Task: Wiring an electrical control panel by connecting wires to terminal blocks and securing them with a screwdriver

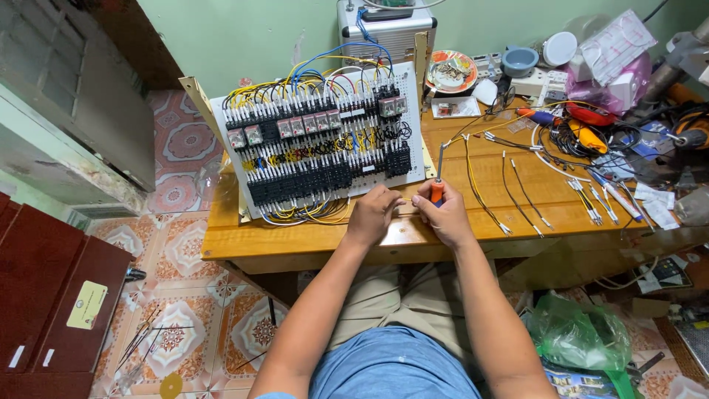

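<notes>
Hands at the front edge of a wired relay panel

Screwdriver with an orange handle and a thin metal shaft is gripped in the right hand; the fingers are closed round the handle and the shaft points up and away from the body, upright with a slight lean. The left hand is curled just beside the right, its fingertips pinched on what appears to be a thin yellow wire running between the two hands; the contact itself is too small to be confirmed. Both hands are rested on the wooden table at its near edge, just in front of the lower right corner of the relay panel.

The panel is a white perforated board, laid tilted on the table, with rows of black terminal blocks and relays, and bundles of yellow, blue and black wiring looped over its top edge. Loose cut wires with ferruled ends are spread on the table to the right of the hands, well apart from them. Further right, a pile of hand tools with red, yellow and blue handles is noted. A patterned dish is seen behind the panel's right side. A green plastic bag lies on the floor by the right knee.
</notes>
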